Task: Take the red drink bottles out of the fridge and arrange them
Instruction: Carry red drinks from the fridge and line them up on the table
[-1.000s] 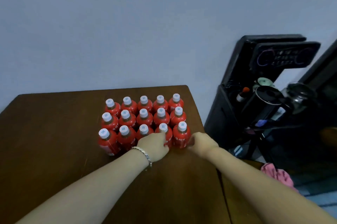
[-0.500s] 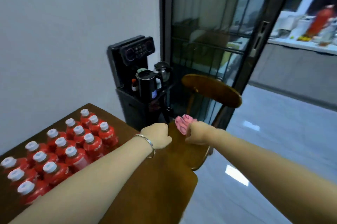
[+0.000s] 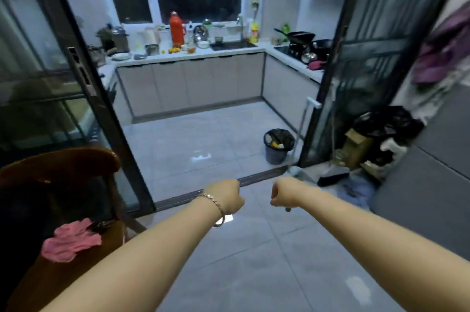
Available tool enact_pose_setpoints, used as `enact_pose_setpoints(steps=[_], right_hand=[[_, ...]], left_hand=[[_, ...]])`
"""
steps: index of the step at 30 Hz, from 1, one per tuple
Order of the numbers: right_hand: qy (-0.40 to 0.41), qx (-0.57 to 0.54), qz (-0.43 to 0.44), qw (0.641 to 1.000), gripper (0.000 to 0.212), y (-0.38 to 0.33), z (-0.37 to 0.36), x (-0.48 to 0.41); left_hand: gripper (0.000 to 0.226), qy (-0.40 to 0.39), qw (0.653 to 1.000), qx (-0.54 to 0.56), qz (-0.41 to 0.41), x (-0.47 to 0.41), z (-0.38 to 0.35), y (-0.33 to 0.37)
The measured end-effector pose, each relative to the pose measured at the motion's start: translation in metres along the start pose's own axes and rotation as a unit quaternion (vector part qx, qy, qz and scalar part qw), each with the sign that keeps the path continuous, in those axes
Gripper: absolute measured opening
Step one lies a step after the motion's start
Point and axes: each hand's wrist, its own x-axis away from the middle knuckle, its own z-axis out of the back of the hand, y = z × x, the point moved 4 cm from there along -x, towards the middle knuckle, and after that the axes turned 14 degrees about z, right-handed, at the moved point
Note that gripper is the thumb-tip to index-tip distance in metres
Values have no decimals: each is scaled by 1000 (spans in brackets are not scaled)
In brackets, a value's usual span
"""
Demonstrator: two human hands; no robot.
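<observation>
None of the small red drink bottles are in view, and neither is the table they stood on. Both my arms reach forward over the grey tiled floor (image 3: 254, 248). My left hand (image 3: 226, 197), with a bracelet at the wrist, is curled into a fist and holds nothing. My right hand (image 3: 283, 192) is a fist too, a short gap to its right, with nothing in it. A grey panel (image 3: 432, 184) stands at the right edge; I cannot tell whether it is the fridge.
A wooden chair (image 3: 58, 166) with a pink cloth (image 3: 71, 240) is at lower left. Ahead, a dark sliding door frame (image 3: 101, 98) opens onto a kitchen with a cluttered counter (image 3: 188, 53). A bin (image 3: 278, 145) and black bags (image 3: 386, 123) sit at right.
My view has swung right, from the table of red bottles past the chair to the kitchen doorway. Both hands left the front bottles and now hang in the air as fists.
</observation>
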Motion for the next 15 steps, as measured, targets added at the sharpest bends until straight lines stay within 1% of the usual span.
enact_pose_setpoints(steps=[3,5,7,9,11,13,14,15], right_hand=[[34,-29,-54,998,25,112,29,32],[52,-28,-85,995,18,170,47,55],[71,-32,-121,990,19,237,70,81],[90,-32,-157,983,22,287,90,102],[106,-31,-204,973,17,347,111,128],[123,-39,-234,964,24,390,128,146],[131,-45,-246,959,25,408,135,153],[139,-51,-260,954,21,427,142,158]], left_hand=[[25,-10,998,-22,-65,-34,2,116],[25,-21,993,-35,-113,-49,6,182],[24,-32,987,-31,-155,-67,9,261],[23,-35,982,-32,-183,-78,15,319],[23,-32,973,-47,-224,-90,20,394],[24,-22,965,-57,-254,-99,25,445],[24,-20,961,-56,-269,-103,28,467],[23,-17,958,-56,-282,-107,29,490]])
